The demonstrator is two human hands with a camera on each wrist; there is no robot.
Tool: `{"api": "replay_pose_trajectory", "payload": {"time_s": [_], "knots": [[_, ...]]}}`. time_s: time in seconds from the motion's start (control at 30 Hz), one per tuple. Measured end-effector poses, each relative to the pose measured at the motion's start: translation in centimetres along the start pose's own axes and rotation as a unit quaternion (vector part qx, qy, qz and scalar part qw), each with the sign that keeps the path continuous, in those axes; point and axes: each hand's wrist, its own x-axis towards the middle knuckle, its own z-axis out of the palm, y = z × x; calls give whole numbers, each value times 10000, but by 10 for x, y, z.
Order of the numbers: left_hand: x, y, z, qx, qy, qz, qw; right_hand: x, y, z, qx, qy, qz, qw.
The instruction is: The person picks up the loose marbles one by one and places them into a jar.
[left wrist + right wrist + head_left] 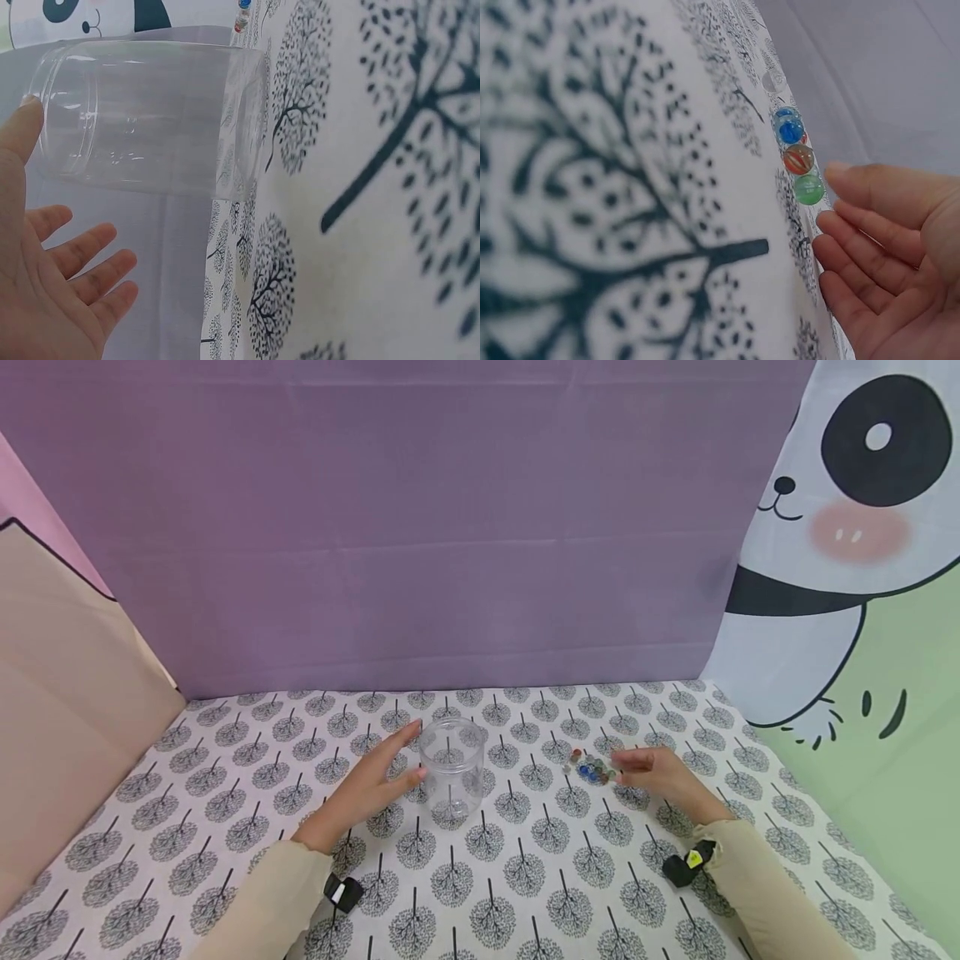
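A clear, see-through jar stands upright on the cloth, left of the middle. My left hand is just to its left, fingers extended and thumb apart; the left wrist view shows the thumb tip over the jar's rim, though whether it touches I cannot tell. Several small glass marbles lie in a loose cluster to the right. Beside them is my right hand, fingers relaxed and holding nothing. A green marble sits nearest its fingertips, with an orange-striped marble and a blue marble beyond.
A white cloth printed with dark trees covers the table. Behind it hangs a purple backdrop. A panda-print sheet is at the right, and a beige-and-pink sheet at the left.
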Motion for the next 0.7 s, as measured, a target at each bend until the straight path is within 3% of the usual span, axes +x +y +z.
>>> {"api": "replay_pose_trajectory", "payload": {"time_s": [0.37,0.53,0.7], "knots": [[2,0,3,-269,19,19,9996,7,1,2,-327,61,6,9994],[3,-1,6,-447,-107,-156,9988,10,0,4,-259,20,241,9994],[3,-3,8,-720,-268,-297,9966,10,5,2,-269,-47,126,9995]]}}
